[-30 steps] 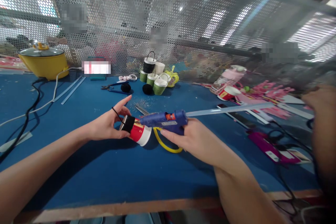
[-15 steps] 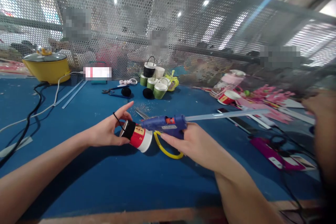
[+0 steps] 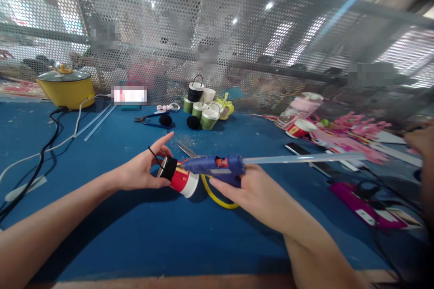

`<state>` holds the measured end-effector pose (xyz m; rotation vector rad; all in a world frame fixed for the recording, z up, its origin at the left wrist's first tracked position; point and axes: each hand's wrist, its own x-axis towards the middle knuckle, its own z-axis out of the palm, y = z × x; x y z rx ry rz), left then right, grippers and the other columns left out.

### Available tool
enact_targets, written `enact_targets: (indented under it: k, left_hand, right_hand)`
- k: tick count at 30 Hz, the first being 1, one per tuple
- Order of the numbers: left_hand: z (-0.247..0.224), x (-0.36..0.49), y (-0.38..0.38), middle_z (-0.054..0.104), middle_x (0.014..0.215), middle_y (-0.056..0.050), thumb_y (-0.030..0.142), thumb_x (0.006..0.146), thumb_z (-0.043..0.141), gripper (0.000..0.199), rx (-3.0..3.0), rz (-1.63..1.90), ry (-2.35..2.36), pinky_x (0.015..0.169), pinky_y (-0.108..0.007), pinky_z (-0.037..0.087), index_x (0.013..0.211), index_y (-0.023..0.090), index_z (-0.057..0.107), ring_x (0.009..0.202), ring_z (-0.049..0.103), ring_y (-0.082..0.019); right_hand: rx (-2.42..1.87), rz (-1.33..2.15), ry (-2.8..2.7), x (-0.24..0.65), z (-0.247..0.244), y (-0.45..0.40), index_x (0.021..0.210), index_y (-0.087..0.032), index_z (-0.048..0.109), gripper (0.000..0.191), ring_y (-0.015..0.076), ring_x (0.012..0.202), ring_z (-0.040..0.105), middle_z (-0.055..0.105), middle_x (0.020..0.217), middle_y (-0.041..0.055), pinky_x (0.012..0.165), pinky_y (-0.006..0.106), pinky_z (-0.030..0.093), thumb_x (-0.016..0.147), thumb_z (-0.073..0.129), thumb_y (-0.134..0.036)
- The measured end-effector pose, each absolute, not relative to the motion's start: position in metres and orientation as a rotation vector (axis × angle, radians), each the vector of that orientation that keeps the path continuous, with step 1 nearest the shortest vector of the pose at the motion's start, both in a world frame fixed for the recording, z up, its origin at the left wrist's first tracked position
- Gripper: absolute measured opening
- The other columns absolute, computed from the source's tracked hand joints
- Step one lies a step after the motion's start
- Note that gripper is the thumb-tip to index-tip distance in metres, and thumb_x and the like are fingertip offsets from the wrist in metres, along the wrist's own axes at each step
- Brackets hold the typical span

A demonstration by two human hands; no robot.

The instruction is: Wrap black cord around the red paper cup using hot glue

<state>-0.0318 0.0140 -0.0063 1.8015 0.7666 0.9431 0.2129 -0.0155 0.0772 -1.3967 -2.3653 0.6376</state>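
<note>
Tilted on its side, a red and white paper cup [image 3: 185,183] with a black band and a thin black loop is gripped by my left hand [image 3: 144,172]. My right hand [image 3: 252,189] is wrapped round a blue glue gun [image 3: 217,167], whose nozzle points left at the cup, close to the black band. A long clear glue stick [image 3: 305,158] sticks out of the gun's back end. Scissors with yellow handles [image 3: 217,198] lie behind and partly under the gun.
On the blue table [image 3: 152,239] are a yellow pot [image 3: 66,90] at back left, pliers [image 3: 151,119], black balls [image 3: 193,122], small green cups [image 3: 209,118], a phone [image 3: 305,156], a purple power strip [image 3: 366,207] and pink pieces [image 3: 359,126]. Another person's hand [image 3: 420,140] shows at right.
The view has shifted slightly, so most things appear a little further right. The glue gun's nozzle has moved slightly along the cup, and its stick now lies more level.
</note>
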Motion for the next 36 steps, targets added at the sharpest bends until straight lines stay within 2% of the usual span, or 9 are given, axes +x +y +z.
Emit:
enact_targets:
  k: [6,9,17,24,36]
  left_hand:
    - [-0.002,-0.031,0.012,0.045,0.107,-0.004,0.010,0.068,0.068,0.097,1.874,0.945,0.714,0.094,-0.043,0.039,0.142,0.036,0.011,0.102,0.049,-0.020]
    - [-0.001,-0.031,0.012,0.045,0.109,-0.004,0.009,0.068,0.068,0.097,1.876,0.935,0.720,0.092,-0.041,0.041,0.142,0.036,0.011,0.103,0.049,-0.021]
    - [-0.001,-0.031,0.011,0.043,0.109,-0.004,0.009,0.068,0.067,0.097,1.826,0.918,0.717,0.088,-0.038,0.041,0.142,0.038,0.010,0.097,0.050,-0.018]
    - [-0.002,-0.031,0.011,0.044,0.108,-0.004,0.009,0.068,0.067,0.098,1.824,0.927,0.724,0.090,-0.041,0.040,0.142,0.037,0.010,0.102,0.048,-0.020]
    - [-0.005,-0.030,0.014,0.046,0.104,-0.003,0.015,0.068,0.069,0.098,1.779,0.941,0.777,0.085,-0.039,0.043,0.142,0.035,0.010,0.094,0.051,-0.019]
  right_hand:
    - [-1.495,0.574,-2.309,0.213,0.076,-0.007,0.078,-0.018,0.067,0.022,0.0185,0.065,0.062,0.070,0.073,0.0019,0.060,0.027,0.049,0.081,0.052,-0.034]
    - [-1.485,0.559,-2.310,0.213,0.074,-0.004,0.076,-0.018,0.068,0.022,0.0184,0.063,0.061,0.069,0.069,0.0016,0.056,0.027,0.049,0.080,0.053,-0.034]
    - [-1.445,0.620,-2.332,0.215,0.077,-0.011,0.089,-0.020,0.067,0.023,0.0200,0.075,0.065,0.072,0.083,0.0008,0.065,0.027,0.050,0.084,0.050,-0.035]
    - [-1.471,0.587,-2.335,0.212,0.077,-0.011,0.089,-0.018,0.068,0.024,0.0207,0.076,0.065,0.072,0.087,0.0034,0.068,0.028,0.050,0.084,0.050,-0.033]
    - [-1.433,0.591,-2.433,0.215,0.074,-0.023,0.076,-0.021,0.066,0.025,0.0147,0.060,0.057,0.067,0.069,-0.0022,0.057,0.025,0.044,0.087,0.047,-0.034]
